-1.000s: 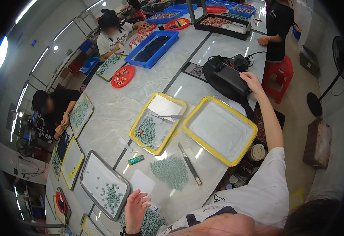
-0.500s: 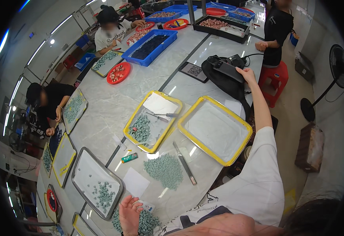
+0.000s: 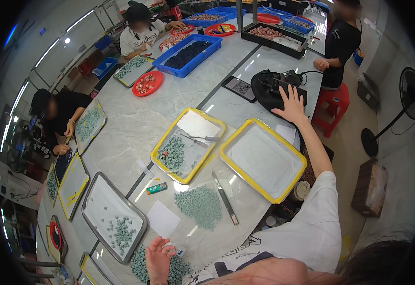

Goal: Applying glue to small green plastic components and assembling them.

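Note:
My right hand [image 3: 290, 107] reaches out over a black bag [image 3: 263, 97] at the table's right side, its fingers spread. A dark, flat phone-like device [image 3: 275, 86] lies on the bag, partly hidden by those fingers; whether they touch it I cannot tell. My left hand [image 3: 158, 259] is raised at the lower edge with loosely bent fingers, holding nothing visible. Beneath it spreads a heap of green stones [image 3: 179, 270], beside a small white packet [image 3: 179, 250]. A yellow-rimmed tray [image 3: 263, 159] with a pale lining stands between my arms.
Another yellow-rimmed tray [image 3: 188, 180] holds green stones, paper and tweezers [image 3: 200, 139]. Nearby are loose stones [image 3: 199, 206], a craft knife [image 3: 225, 199], a green lighter-sized tube [image 3: 156, 188] and a grey-rimmed tray [image 3: 88, 209]. Co-workers sit left; another person stands far right by a red stool [image 3: 333, 107].
My right hand has let go of the dark device and spread its fingers, leaving it on the bag. The left hand stays almost in place. My view has shifted slightly.

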`<state>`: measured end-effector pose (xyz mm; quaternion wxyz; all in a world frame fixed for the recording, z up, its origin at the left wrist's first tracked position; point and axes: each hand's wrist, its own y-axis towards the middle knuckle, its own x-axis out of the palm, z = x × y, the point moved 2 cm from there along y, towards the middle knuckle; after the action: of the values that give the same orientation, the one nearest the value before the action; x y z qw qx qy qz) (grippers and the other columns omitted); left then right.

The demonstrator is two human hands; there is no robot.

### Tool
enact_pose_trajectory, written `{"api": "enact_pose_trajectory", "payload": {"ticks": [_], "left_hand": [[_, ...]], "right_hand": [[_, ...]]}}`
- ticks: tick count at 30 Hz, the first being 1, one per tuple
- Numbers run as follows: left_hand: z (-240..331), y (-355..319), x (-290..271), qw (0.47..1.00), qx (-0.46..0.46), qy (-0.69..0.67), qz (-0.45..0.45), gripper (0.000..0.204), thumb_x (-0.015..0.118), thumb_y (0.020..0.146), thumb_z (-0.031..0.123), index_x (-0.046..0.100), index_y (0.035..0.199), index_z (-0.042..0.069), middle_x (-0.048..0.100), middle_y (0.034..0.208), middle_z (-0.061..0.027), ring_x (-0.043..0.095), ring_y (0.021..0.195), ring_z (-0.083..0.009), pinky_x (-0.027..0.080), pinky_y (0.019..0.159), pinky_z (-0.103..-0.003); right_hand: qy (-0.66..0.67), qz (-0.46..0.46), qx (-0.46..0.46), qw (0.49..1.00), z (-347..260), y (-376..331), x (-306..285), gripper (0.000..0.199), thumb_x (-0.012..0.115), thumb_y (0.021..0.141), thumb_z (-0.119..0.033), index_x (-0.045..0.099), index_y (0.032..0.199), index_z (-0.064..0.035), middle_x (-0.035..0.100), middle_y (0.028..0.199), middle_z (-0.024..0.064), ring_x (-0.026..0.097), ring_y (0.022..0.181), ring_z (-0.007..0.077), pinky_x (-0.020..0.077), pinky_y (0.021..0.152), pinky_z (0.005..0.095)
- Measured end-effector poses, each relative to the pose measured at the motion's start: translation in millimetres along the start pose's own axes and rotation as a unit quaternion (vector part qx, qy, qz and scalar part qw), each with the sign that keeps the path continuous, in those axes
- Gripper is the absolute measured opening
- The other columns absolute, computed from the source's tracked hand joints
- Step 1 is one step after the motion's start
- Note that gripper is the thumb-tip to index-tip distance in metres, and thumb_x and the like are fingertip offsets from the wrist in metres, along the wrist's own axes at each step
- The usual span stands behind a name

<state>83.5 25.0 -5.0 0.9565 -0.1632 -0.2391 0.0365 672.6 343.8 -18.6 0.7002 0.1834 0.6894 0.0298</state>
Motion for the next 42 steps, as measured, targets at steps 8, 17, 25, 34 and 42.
{"api": "enact_pose_trajectory", "payload": {"ticks": [8,17,25,34,42], "left_hand": [[-6.3,-0.7,-3.9,1.0,0.002,-0.022,-0.003,0.059,0.04,0.093,0.055,0.048,0.127,0.007,0.056,0.119,-0.015,0.06,0.097,-0.0298,0.051,0.08,-0.04],[-14.0,2.1,-26.1,0.998,0.006,-0.051,0.025,0.06,0.039,0.093,0.055,0.048,0.127,0.006,0.056,0.117,-0.0155,0.06,0.096,-0.0296,0.051,0.079,-0.04],[-9.2,6.5,-14.7,0.997,0.009,-0.041,0.066,0.055,0.039,0.095,0.05,0.048,0.124,0.004,0.057,0.112,-0.016,0.06,0.091,-0.0269,0.051,0.076,-0.036],[-12.9,0.8,-17.0,0.997,0.003,-0.048,0.059,0.055,0.037,0.096,0.05,0.048,0.123,0.004,0.057,0.111,-0.0153,0.06,0.091,-0.026,0.051,0.077,-0.036],[-10.6,6.2,-13.6,0.999,-0.004,-0.029,0.034,0.054,0.035,0.097,0.049,0.046,0.124,0.003,0.056,0.112,-0.0154,0.06,0.092,-0.0253,0.05,0.079,-0.037]], "right_hand": [[-0.019,-0.005,0.024,1.0,48.8,47.4,19.1,0.088,0.068,0.072,-0.053,0.027,0.145,-0.027,0.019,0.152,0.0141,0.018,0.139,0.0374,0.0244,0.104,0.0618],[-0.085,-0.079,0.09,0.989,105.2,82.7,17.2,0.101,0.078,0.058,-0.022,0.026,0.144,-0.0159,0.029,0.148,0.0083,0.037,0.129,0.0331,0.0373,0.104,0.0392],[-0.049,0.001,-0.036,0.998,112.3,71.1,-45.2,0.087,0.079,0.048,-0.013,0.043,0.127,-0.0058,0.047,0.116,0.0142,0.047,0.11,0.0339,0.0447,0.094,0.039],[-0.003,-0.029,0.088,0.996,200.9,-11.9,-23.4,0.095,0.081,0.042,-0.013,0.044,0.129,-0.0057,0.05,0.116,0.0143,0.049,0.109,0.0358,0.0439,0.095,0.041],[0.053,-0.036,0.102,0.993,188.0,-3.5,18.1,0.104,0.081,0.042,-0.014,0.04,0.137,-0.0053,0.05,0.12,0.0177,0.05,0.111,0.0364,0.0435,0.096,0.0406]]}}
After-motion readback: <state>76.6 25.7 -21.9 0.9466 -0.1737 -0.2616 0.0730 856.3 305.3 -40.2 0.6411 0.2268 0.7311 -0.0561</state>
